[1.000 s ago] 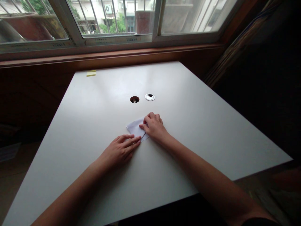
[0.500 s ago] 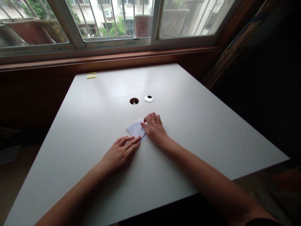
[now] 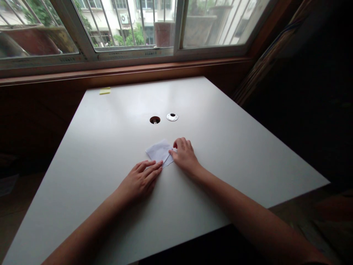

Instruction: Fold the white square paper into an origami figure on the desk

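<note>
A small folded piece of white paper [image 3: 158,150] lies on the white table [image 3: 91,154], with creased layers and a flap edge running slantwise on its right side. My left hand [image 3: 145,177] rests flat at the near edge of the paper, fingers stretched out and their tips pressing on it. At the paper's right edge, my right hand [image 3: 184,154] pinches a corner between thumb and curled fingers. Part of that corner is hidden by the fingers.
Beyond the paper, a round hole [image 3: 154,120] is cut through the table beside a silvery ring-shaped cover [image 3: 172,117]. Yellow sticky notes [image 3: 105,91] lie at the far left corner. A window [image 3: 132,25] with bars stands behind the table.
My right hand has shifted slightly right and nearer, uncovering more of the paper. My left hand stays at the near edge. The whole view has moved a little.
</note>
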`<state>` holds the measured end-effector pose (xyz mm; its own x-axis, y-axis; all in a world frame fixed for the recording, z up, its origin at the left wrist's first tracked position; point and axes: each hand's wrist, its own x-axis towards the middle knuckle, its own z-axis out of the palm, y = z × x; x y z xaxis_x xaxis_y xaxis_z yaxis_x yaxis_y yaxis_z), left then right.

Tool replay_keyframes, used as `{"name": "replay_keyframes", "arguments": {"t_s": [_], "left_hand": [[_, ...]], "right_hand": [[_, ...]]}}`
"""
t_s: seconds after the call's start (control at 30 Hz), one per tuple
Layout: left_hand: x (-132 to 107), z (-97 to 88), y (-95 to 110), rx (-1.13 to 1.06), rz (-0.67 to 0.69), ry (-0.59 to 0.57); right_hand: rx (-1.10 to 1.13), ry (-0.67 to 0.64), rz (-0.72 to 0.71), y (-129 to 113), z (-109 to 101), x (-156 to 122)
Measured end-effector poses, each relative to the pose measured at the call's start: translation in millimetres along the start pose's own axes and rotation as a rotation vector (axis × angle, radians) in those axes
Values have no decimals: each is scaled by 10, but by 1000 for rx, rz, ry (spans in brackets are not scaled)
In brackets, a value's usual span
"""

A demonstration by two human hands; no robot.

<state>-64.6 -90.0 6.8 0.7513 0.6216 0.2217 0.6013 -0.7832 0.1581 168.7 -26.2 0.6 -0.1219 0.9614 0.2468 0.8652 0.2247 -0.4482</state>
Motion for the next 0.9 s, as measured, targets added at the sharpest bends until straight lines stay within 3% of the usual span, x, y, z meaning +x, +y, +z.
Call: {"name": "replay_keyframes", "arguments": {"t_s": [0.37,0.5,0.7,0.9], "left_hand": [[-2,-10,1,13,6,-21],[-22,-7,-2,15,8,-23],[-38,3,-4,18,12,17],[-37,-3,11,39,1,26]], "right_hand": [[36,61,50,117,19,162],[82,98,-117,25,-52,50],[-49,-123,-428,-129,-147,-145],[-107,-129,-416,-140,-151,-173]]}}
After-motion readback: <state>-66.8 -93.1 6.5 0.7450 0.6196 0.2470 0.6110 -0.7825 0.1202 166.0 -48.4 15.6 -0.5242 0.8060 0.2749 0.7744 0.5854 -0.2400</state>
